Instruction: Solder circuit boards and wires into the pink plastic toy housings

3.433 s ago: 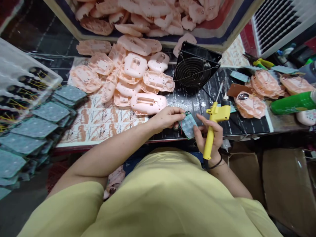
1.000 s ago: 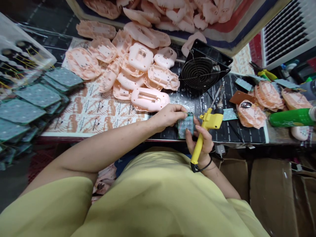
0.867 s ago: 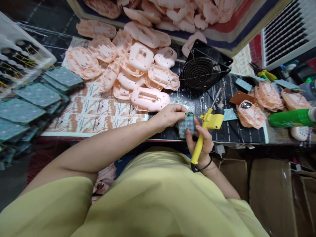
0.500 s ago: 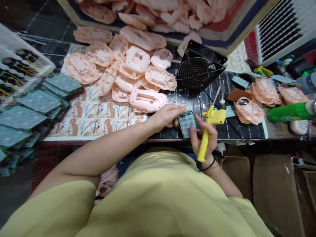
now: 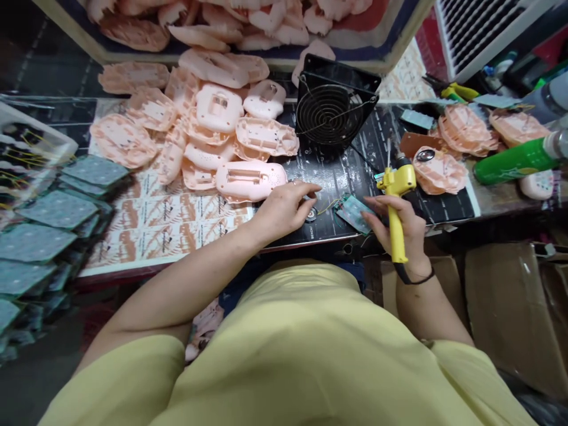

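My right hand (image 5: 406, 228) is wrapped round the handle of a yellow soldering gun (image 5: 397, 222), whose tip points away from me. Its thumb and a fingertip are beside the right end of a green circuit board (image 5: 354, 214) lying on the black mat; whether they touch it I cannot tell. Thin yellow wires run from the board to a small round speaker (image 5: 312, 214). My left hand (image 5: 286, 207) is just left of that speaker, with thumb and fingers apart and nothing visible between them. A pink battery-compartment shell (image 5: 251, 180) lies right behind this hand.
Several pink shells (image 5: 217, 106) are heaped behind, near a black fan (image 5: 332, 112). Stacked circuit boards (image 5: 53, 213) and a white tray (image 5: 57, 139) with wired parts are at left. More shells (image 5: 439, 171) and a green bottle (image 5: 515, 158) stand at right.
My hands have moved apart. The circuit board has come down onto the mat, turned, and the speaker with its wires now shows. The soldering gun has moved right with my right hand.
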The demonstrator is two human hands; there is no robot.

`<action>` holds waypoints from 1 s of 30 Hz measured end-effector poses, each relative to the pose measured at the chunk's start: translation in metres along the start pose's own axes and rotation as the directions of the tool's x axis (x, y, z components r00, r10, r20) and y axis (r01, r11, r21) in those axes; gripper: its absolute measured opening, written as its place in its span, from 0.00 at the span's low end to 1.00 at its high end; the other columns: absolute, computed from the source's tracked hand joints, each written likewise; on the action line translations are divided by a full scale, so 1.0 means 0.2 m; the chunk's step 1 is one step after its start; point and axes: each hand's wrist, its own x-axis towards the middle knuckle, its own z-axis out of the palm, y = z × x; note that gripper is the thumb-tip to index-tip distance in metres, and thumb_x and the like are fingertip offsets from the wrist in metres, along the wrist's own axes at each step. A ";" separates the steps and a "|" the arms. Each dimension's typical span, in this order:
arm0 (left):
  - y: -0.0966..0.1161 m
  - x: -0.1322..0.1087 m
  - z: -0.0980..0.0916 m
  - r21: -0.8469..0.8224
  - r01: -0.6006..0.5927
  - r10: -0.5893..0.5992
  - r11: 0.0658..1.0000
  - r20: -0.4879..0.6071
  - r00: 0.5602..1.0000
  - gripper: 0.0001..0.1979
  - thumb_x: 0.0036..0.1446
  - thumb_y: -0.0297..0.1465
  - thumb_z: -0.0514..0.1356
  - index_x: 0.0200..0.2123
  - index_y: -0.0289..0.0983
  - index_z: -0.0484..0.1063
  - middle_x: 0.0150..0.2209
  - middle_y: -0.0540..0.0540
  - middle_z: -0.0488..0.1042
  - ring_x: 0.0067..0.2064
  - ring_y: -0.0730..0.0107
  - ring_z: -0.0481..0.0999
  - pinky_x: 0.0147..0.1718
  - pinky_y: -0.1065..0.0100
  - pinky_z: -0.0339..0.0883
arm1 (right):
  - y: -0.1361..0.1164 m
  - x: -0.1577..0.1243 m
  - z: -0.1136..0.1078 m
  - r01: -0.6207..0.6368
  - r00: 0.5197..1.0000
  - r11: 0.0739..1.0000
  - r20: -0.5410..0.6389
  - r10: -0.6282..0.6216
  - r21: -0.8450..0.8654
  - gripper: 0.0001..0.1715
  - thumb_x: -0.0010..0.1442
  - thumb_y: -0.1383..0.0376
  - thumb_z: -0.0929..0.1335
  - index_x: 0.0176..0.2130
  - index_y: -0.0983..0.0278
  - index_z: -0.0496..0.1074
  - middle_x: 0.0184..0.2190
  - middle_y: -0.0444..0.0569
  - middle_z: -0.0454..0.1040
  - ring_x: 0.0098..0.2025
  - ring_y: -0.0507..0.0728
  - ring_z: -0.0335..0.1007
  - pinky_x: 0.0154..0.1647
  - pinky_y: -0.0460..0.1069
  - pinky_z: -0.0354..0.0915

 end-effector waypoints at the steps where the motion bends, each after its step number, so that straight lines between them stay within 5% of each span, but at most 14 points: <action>1: 0.00 0.00 0.00 0.066 -0.013 0.012 0.998 0.011 1.000 0.16 0.63 0.30 0.55 0.49 0.33 0.77 0.44 0.41 0.80 0.44 0.65 0.78 0.48 0.65 0.69 | 0.01 0.00 0.00 0.025 1.000 0.998 -0.016 -0.026 -0.058 0.23 0.60 0.65 0.74 0.53 0.58 0.68 0.48 0.47 0.79 0.45 0.55 0.80 0.49 0.49 0.77; 10: 0.15 0.05 -0.02 0.470 -0.010 -0.087 0.883 0.185 0.979 0.20 0.66 0.41 0.54 0.46 0.31 0.78 0.44 0.37 0.78 0.46 0.52 0.78 0.42 0.60 0.69 | 0.03 -0.05 0.01 0.167 0.982 0.914 -0.017 -0.186 -0.370 0.33 0.56 0.55 0.77 0.55 0.60 0.66 0.50 0.51 0.78 0.50 0.62 0.73 0.55 0.58 0.70; 22: 0.08 0.09 -0.04 -0.046 0.150 -0.137 0.988 0.215 0.967 0.08 0.58 0.30 0.61 0.37 0.33 0.79 0.30 0.49 0.80 0.32 0.73 0.76 0.35 0.73 0.64 | 0.04 0.01 0.06 0.276 0.956 0.960 0.115 -0.269 -0.054 0.31 0.59 0.59 0.75 0.58 0.60 0.64 0.54 0.56 0.76 0.54 0.61 0.75 0.53 0.55 0.74; 26: 0.08 0.08 -0.04 0.067 0.092 -0.104 0.994 0.202 0.974 0.06 0.57 0.26 0.62 0.37 0.33 0.79 0.29 0.50 0.79 0.30 0.74 0.75 0.33 0.73 0.63 | 0.02 0.05 0.08 0.319 0.941 0.947 0.130 -0.312 -0.042 0.33 0.56 0.57 0.76 0.56 0.61 0.66 0.53 0.57 0.76 0.52 0.63 0.77 0.56 0.57 0.73; 30: 0.07 0.07 -0.01 0.232 0.028 -0.070 0.972 0.176 0.982 0.05 0.58 0.26 0.62 0.36 0.33 0.79 0.33 0.47 0.80 0.33 0.70 0.76 0.35 0.70 0.64 | 0.01 0.06 0.06 0.327 0.944 0.943 -0.032 -0.329 -0.058 0.27 0.55 0.65 0.77 0.52 0.60 0.70 0.44 0.51 0.81 0.42 0.58 0.80 0.48 0.52 0.74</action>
